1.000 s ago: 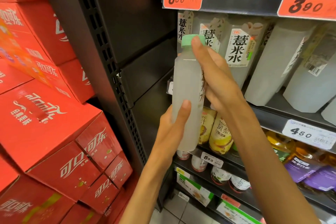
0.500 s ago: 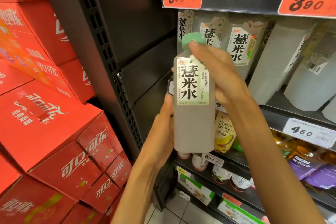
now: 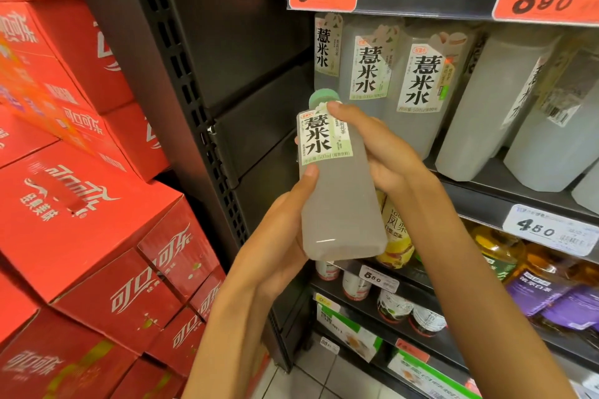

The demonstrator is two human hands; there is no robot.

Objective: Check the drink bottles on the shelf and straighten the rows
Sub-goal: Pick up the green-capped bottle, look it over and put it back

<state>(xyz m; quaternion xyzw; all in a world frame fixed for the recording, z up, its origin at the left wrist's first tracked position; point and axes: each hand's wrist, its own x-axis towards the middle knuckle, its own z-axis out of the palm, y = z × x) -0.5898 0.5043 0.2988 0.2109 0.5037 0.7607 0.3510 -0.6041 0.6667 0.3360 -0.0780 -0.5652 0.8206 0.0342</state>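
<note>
View: single head camera, wide-angle, no second view to share.
Facing: forward and slightly down, toward the shelf [image 3: 486, 201] at 2 o'clock.
Nearness: close; red boxes [image 3: 81, 204] at 9 o'clock.

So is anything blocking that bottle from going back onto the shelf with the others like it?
Nothing visible blocks it. The held bottle, gripped by the left hand and right hand, sits just in front of the shelf. The matching bottles fill the row's front, though; whether a gap is open behind the hands cannot be told.
</note>
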